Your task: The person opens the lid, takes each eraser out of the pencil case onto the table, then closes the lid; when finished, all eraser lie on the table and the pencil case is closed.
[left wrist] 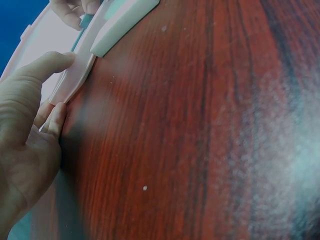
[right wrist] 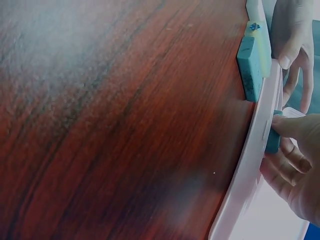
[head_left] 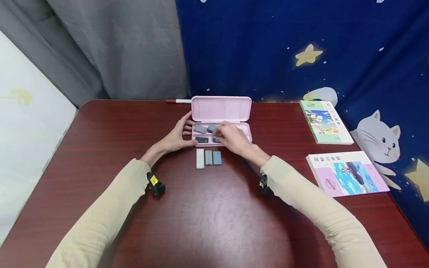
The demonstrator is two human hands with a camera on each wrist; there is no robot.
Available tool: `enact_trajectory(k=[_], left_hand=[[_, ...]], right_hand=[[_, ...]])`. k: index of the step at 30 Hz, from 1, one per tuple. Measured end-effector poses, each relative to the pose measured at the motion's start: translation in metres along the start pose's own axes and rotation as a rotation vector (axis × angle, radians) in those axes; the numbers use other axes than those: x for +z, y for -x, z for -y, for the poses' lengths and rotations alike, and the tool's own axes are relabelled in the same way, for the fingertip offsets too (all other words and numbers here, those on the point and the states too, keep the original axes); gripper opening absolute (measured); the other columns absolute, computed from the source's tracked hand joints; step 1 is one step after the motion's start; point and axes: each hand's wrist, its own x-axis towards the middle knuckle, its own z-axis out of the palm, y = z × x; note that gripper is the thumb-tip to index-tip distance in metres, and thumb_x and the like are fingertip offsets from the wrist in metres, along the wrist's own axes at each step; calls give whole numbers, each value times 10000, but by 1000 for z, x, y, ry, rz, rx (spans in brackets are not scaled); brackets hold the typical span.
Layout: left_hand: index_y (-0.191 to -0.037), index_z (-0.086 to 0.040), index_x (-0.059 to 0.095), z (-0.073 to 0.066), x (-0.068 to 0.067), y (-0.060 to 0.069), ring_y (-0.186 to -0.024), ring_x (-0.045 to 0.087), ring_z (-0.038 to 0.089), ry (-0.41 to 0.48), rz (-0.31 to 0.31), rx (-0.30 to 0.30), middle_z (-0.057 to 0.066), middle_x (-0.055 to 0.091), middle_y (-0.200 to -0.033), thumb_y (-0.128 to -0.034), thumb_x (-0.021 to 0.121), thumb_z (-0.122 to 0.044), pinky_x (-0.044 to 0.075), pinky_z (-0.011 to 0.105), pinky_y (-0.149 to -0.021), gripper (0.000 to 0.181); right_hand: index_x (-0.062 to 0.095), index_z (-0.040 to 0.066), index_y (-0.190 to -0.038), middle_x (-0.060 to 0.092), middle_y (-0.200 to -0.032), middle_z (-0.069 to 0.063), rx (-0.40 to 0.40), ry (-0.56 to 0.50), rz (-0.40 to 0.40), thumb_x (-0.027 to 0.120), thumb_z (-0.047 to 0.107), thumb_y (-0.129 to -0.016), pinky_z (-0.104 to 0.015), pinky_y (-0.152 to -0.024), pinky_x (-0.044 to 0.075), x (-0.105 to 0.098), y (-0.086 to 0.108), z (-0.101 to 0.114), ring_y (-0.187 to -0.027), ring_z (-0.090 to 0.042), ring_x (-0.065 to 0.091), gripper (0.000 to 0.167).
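A pink pencil case [head_left: 221, 108] stands open at the back of the table, its lid raised. Inside lie a grey eraser [head_left: 200, 129], a blue one beside it and a dark eraser [head_left: 202, 140] in the front compartment. My right hand [head_left: 232, 137] reaches over the case and pinches a blue-grey eraser [right wrist: 273, 137] between thumb and fingers, just inside the front wall. At the case's left end, my left hand [head_left: 175, 137] touches it with spread, fairly straight fingers, the thumb at the front corner. In front of the case, a white eraser [head_left: 200, 159], a striped grey-blue block [head_left: 208, 158] and a blue eraser [head_left: 217, 158] lie side by side.
A marker [head_left: 182, 101] lies behind the case, along the table's back edge. Two books, one green-edged [head_left: 323, 123] and one purple-edged [head_left: 346, 174], are on the right. Curtains [head_left: 241, 48] hang right behind the reddish-brown table [head_left: 214, 216].
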Motion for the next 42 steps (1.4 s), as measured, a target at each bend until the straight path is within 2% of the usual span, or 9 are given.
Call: enact_trajectory(k=[7,16,21,25,33,36,42], left_hand=[[-1509,63,44,0,-1,2,-1190,357,509,1,-5,-1,391,288,-1332,-760,723,118,339,570,-1015,1012],[-1505,70,45,0,-1,3,-1191,356,507,-6,-6,-5,391,291,-1331,-763,715,123,331,573,-1021,1001],[-1506,68,42,0,0,3,-1194,353,507,-7,-5,-8,388,289,-1333,-763,714,123,328,570,-1023,1003],[-1506,67,45,1,0,2,-1191,356,506,-3,-5,-7,388,290,-1330,-759,715,126,331,571,-1020,1006],[-1505,69,47,1,1,1,-1189,362,508,5,-6,1,389,294,-1326,-751,725,127,335,571,-1019,1016],[-1507,66,49,1,0,1,-1188,363,506,6,-7,0,385,296,-1326,-749,727,127,335,571,-1017,1018],[-1509,62,50,3,0,-1,-1189,364,500,2,-3,0,380,297,-1327,-752,731,118,338,567,-1016,1020]], right_hand=[[731,84,-984,603,-926,-57,2,-32,-54,710,52,-866,-342,-768,506,-5,1,0,-902,-186,597,124],[711,45,-997,641,-906,-79,23,-119,-44,696,25,-870,-312,-718,500,-11,1,-2,-819,-179,615,129],[701,21,-997,679,-838,-74,56,-190,-64,700,14,-862,-302,-675,502,-21,2,-5,-747,-177,622,134],[696,12,-1022,673,-802,-88,73,-252,-45,689,0,-862,-281,-625,512,-25,5,-10,-692,-189,620,161],[728,16,-989,668,-782,-98,60,-295,-28,683,-22,-853,-253,-527,536,-26,16,-15,-653,-203,638,148],[725,9,-990,670,-788,-107,98,-328,-21,687,-18,-857,-290,-518,551,-25,20,-16,-640,-195,640,140],[715,-31,-983,672,-804,-159,225,-532,-20,684,-40,-855,-385,-550,574,-21,30,-15,-653,-215,666,132]])
